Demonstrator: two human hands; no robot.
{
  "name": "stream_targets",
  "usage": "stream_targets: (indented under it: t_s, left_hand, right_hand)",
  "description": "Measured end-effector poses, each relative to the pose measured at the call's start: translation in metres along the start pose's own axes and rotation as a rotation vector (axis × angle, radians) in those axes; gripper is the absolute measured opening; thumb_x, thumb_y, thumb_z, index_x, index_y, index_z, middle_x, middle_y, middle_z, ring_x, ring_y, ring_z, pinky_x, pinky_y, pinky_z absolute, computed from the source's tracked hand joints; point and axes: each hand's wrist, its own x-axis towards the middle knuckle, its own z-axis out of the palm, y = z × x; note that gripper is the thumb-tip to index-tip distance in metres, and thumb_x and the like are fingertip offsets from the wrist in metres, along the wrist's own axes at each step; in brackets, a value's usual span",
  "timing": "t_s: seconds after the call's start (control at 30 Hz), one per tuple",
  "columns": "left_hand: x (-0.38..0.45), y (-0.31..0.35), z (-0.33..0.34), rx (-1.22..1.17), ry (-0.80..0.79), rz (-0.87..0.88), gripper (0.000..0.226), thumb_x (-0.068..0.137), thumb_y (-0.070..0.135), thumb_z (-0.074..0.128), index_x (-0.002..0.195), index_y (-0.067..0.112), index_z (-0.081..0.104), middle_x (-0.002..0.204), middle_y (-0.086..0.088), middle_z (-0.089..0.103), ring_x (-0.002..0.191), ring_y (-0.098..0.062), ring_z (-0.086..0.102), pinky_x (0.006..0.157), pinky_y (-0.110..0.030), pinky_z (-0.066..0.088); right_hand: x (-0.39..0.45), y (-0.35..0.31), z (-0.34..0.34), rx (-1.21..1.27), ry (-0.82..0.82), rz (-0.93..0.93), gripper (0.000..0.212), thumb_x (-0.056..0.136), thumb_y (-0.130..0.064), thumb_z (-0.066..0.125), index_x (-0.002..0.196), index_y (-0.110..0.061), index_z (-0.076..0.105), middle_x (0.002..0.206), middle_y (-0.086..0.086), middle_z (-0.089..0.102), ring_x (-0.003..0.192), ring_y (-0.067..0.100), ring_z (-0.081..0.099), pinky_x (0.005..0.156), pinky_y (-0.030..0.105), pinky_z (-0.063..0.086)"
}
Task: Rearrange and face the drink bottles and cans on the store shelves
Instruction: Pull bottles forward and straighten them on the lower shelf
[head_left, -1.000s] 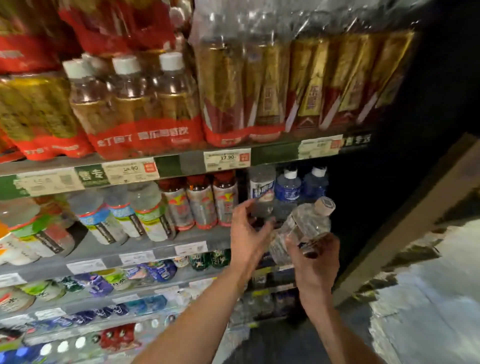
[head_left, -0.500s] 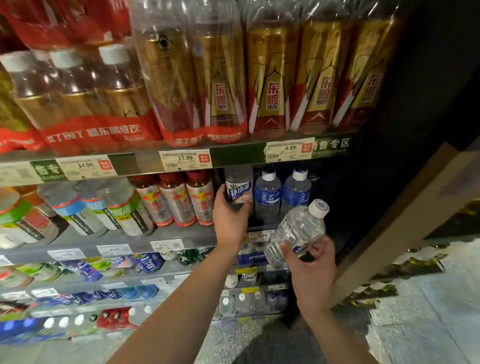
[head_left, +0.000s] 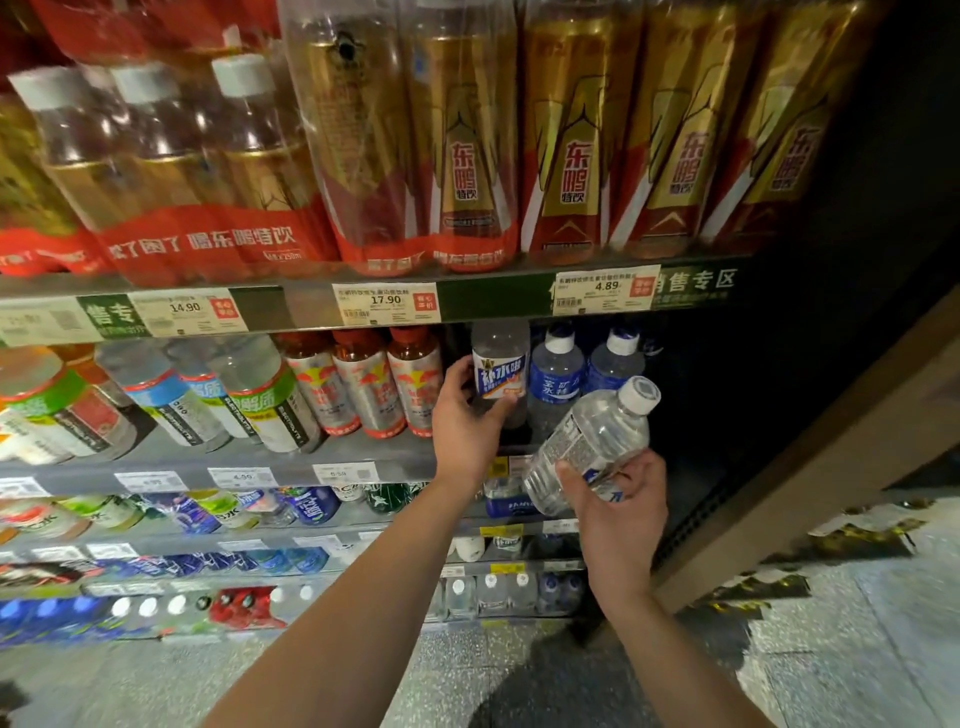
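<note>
Middle shelf (head_left: 363, 460): three red-capped bottles (head_left: 363, 379), two blue-label water bottles (head_left: 556, 379), one white-label bottle (head_left: 500, 364). One clear bottle (head_left: 592, 441) off the shelf. Two hands: left (head_left: 465, 421), right (head_left: 618, 514). Top edge: three price tags (head_left: 385, 302).

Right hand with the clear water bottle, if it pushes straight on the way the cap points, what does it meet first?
Probably nothing near: the right hand aims the clear plastic water bottle up-right, past the blue-labelled white-capped bottles, into a dark shelf gap. Depth unclear.
</note>
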Motion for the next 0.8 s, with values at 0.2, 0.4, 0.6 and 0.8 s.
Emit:
stream_targets:
  t_s: [0.2,0.4,0.6,0.8]
  left_hand:
    - [-0.005,0.001,0.002,-0.028,-0.013,0.031,0.057,0.082,0.011,0.081,0.132,0.019,0.053,0.102,0.026,0.064,0.089,0.019,0.061,0.075,-0.006,0.05]
    - [-0.012,0.004,0.008,-0.024,-0.065,0.065,0.053,0.081,0.016,0.083,0.124,0.03,0.053,0.11,0.014,0.07,0.097,0.008,0.066,0.086,-0.019,0.055]
    - [-0.015,0.003,-0.005,-0.011,0.039,0.051,0.041,0.083,0.021,0.082,0.119,0.019,0.063,0.098,0.016,0.067,0.085,0.012,0.063,0.079,-0.012,0.052]
    - [-0.007,-0.018,-0.053,0.073,0.405,0.094,0.029,0.08,0.027,0.083,0.095,0.023,0.058,0.091,0.006,0.061,0.086,-0.015,0.061,0.082,-0.036,0.054]
  right_hand:
    - [0.007,0.0,0.002,-0.003,0.022,-0.035,0.047,0.071,-0.018,0.089,0.096,-0.032,0.052,0.09,-0.012,0.059,0.082,0.0,0.057,0.077,0.015,0.045]
    - [0.007,-0.004,0.014,-0.002,0.015,-0.042,0.052,0.07,-0.016,0.09,0.11,-0.011,0.057,0.098,-0.002,0.064,0.086,-0.002,0.059,0.077,0.01,0.045]
    - [0.0,-0.012,0.027,-0.028,-0.009,-0.08,0.053,0.069,-0.019,0.091,0.11,-0.017,0.057,0.1,-0.01,0.066,0.09,-0.002,0.062,0.081,0.013,0.047]
    - [-0.007,-0.028,0.059,-0.034,-0.025,-0.143,0.051,0.067,-0.018,0.091,0.091,-0.033,0.049,0.088,-0.013,0.061,0.086,0.003,0.062,0.083,0.02,0.047]
